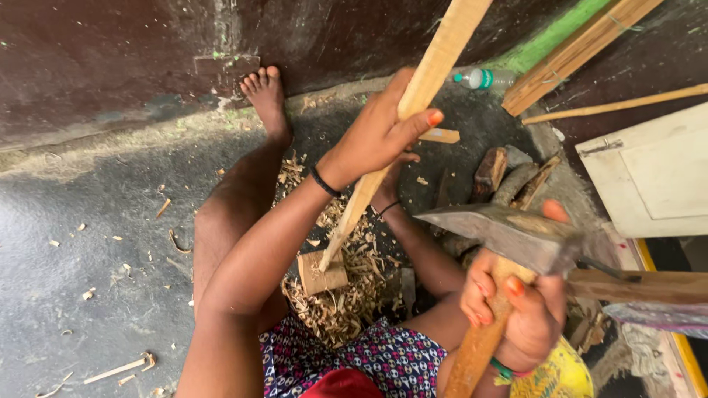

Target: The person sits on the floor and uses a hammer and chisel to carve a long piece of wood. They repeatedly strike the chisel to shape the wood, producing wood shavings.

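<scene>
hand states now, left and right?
Left hand: closed around the long wooden stick, its tip on the wooden block.
Right hand: closed on the hatchet handle.

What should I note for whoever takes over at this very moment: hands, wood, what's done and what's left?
Left hand: gripped round the long wooden stick, holding it slanted, pointed lower end on the small wooden block.
Right hand: gripping the hatchet by its wooden handle, blade raised clear of the stick.
Done: lower end already tapered; shavings piled around the block.
Left: judging by the raised blade, probably more trimming.
</scene>
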